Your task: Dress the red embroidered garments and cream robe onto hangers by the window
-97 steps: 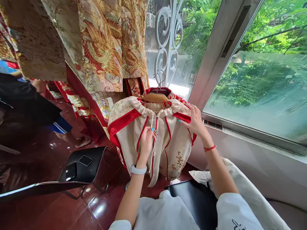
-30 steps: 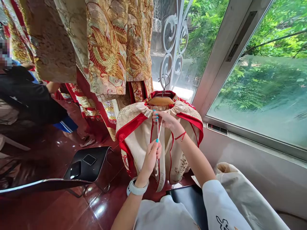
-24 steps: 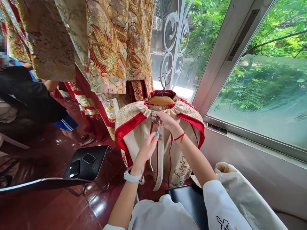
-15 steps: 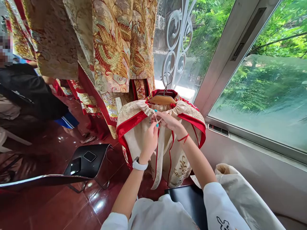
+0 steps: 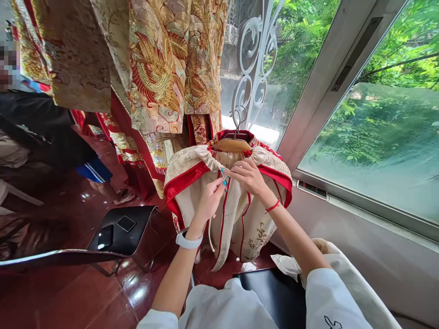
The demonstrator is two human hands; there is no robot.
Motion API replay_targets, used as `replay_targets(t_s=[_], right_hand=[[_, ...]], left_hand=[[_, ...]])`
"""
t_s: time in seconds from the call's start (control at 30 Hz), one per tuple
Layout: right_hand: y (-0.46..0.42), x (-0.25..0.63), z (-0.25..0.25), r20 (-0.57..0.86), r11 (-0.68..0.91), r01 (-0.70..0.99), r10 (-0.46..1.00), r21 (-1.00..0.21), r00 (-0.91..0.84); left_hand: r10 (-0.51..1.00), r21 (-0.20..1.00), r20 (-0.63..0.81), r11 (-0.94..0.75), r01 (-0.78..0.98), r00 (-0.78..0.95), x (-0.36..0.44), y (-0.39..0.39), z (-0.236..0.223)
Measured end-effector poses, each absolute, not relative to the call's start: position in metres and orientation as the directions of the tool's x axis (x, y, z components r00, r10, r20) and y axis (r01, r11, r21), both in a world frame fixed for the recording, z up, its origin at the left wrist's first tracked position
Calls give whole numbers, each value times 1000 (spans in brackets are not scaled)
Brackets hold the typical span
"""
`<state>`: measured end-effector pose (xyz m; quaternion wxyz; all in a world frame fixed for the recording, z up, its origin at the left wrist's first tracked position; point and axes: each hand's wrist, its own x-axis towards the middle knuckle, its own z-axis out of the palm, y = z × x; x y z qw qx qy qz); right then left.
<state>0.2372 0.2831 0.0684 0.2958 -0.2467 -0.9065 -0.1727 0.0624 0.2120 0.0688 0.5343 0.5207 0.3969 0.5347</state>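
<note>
A cream garment (image 5: pixel 235 214) with red trim and gold embroidery hangs in front of me on a wooden hanger (image 5: pixel 233 145). Its inner neckline is gathered into a ruched cream band (image 5: pixel 210 158). At the front of this band, my left hand (image 5: pixel 211 197) pinches a thin pale cord between thumb and finger. My right hand (image 5: pixel 247 176) is closed on the cord just beside it, fingertips almost meeting those of the left. A loose cord end (image 5: pixel 210 237) dangles below my left hand. The knot or crossing between the fingers is too small to make out.
Gold and red embroidered garments (image 5: pixel 157 73) hang behind on the left. A black chair (image 5: pixel 137 240) holds two phones. Another black seat (image 5: pixel 270 292) stands by my lap, with white cloth (image 5: pixel 343 269) at right. A person in dark clothing (image 5: pixel 44 132) is at far left; a window (image 5: pixel 377 151) lies right.
My right hand has shifted slightly right and its fingers have unfolded somewhat. My left hand has moved a little down and left. A cord end now shows hanging below it.
</note>
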Motion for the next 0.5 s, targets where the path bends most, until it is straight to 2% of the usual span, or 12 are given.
replay_targets(t_s=[0.07,0.23,0.5], right_hand=[[292,234,67,584,832,517,322,201,-746],[299,215,55,606,777,595,375,208,-702],[299,230,58,565,849,489,307,202,-766]], left_hand=[[979,979,96,-59,-197,182,62,212,72],[934,968,22,68,-239,356,61,210,80],[943,990,137,-126,-58,302,41,235,80]])
